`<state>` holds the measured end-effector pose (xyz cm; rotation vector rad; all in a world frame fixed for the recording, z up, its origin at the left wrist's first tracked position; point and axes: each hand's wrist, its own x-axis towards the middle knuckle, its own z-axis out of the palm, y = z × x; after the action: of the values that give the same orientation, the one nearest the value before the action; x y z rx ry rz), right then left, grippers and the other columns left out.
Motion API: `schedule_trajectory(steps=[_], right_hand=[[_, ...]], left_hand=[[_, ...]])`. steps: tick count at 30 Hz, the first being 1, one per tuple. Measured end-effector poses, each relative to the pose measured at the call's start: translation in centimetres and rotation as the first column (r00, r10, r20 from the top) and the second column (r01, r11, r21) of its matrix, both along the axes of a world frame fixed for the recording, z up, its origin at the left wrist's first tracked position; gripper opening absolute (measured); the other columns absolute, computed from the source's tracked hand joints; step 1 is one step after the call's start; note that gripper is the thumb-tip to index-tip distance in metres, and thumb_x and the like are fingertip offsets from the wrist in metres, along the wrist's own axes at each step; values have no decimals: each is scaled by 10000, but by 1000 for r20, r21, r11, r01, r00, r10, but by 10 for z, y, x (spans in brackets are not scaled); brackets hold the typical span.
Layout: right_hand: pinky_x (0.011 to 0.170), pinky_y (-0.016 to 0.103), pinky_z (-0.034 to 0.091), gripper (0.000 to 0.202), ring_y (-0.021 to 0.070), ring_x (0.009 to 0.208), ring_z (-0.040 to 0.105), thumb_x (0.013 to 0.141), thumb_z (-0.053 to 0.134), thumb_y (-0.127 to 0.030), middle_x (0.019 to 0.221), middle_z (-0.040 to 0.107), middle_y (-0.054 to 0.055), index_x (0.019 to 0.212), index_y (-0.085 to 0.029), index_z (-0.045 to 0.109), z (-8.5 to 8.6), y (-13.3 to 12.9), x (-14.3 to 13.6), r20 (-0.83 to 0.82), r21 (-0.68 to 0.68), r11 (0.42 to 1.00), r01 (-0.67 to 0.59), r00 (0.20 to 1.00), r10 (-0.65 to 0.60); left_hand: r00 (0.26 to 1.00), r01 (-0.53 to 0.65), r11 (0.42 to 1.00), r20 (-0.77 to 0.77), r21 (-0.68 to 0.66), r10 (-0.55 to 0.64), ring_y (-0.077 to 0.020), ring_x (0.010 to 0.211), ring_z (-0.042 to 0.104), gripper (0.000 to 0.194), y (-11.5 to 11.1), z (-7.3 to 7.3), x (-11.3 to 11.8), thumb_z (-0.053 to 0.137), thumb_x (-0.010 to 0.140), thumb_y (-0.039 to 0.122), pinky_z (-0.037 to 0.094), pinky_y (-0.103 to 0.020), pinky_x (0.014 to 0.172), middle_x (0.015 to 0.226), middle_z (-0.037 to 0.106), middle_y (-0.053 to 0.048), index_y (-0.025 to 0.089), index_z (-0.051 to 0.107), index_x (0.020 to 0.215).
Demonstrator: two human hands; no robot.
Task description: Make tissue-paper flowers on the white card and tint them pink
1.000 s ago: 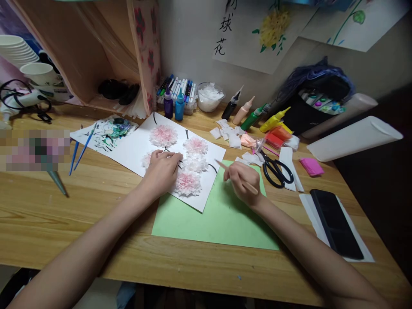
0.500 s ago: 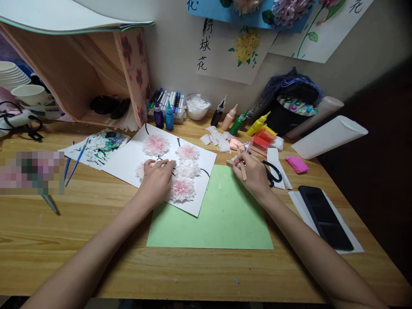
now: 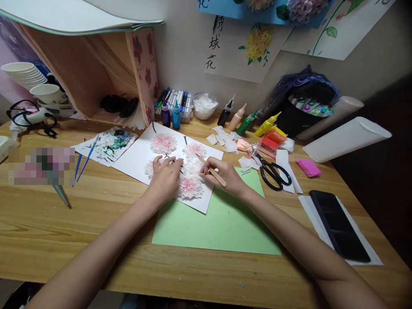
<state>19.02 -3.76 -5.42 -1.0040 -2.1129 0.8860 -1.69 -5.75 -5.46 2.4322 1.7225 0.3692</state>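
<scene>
My left hand [image 3: 165,179] rests over a white sheet [image 3: 131,165] covered with pink and white crumpled-paper flowers, its fingers spread and bent, apparently holding nothing. A wooden craft stick [image 3: 217,177] is pinched in my right hand [image 3: 227,175], over the right side of the sheet beside the white flower [image 3: 190,166]. Whether a paper scrap is between those fingertips is too small to tell. Just below is a pink-centred flower [image 3: 189,188]; another pink flower [image 3: 163,143] is above my left hand. Part of the sheet overlaps a green sheet [image 3: 212,229].
Small white paper squares [image 3: 227,139] lie behind my right hand. To the right are black scissors [image 3: 273,174], a pink packet [image 3: 309,168] and a black phone-like slab [image 3: 339,225]. Paint bottles [image 3: 246,123], a bowl of white material [image 3: 205,107] and brushes [image 3: 87,159] stand or lie around.
My right hand has moved left with the wooden stick, from beside the paper squares and scissors to the flower sheet. My left hand stays on the sheet. The view has shifted slightly.
</scene>
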Motion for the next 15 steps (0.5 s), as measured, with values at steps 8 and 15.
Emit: schedule_trajectory(steps=[8, 15], right_hand=[[601, 290, 394, 170, 169, 649, 517, 882, 542, -312, 702, 587, 48, 757, -198, 524, 1, -1, -4, 115, 360, 930, 73, 986, -122], [552, 288, 402, 495, 144, 524, 504, 986, 222, -356, 551, 548, 25, 625, -207, 527, 10, -18, 15, -22, 209, 974, -84, 996, 90]], left_hand=[[1000, -1, 1000, -1, 8, 1, -261, 1212, 505, 419, 1, -2, -1, 310, 837, 57, 204, -519, 1049, 1130, 668, -159, 143, 538, 1177], [1000, -2, 1000, 6, 8, 2, -256, 1184, 525, 442, 1, -3, -1, 314, 807, 33, 195, -521, 1056, 1130, 670, -147, 158, 535, 1168]])
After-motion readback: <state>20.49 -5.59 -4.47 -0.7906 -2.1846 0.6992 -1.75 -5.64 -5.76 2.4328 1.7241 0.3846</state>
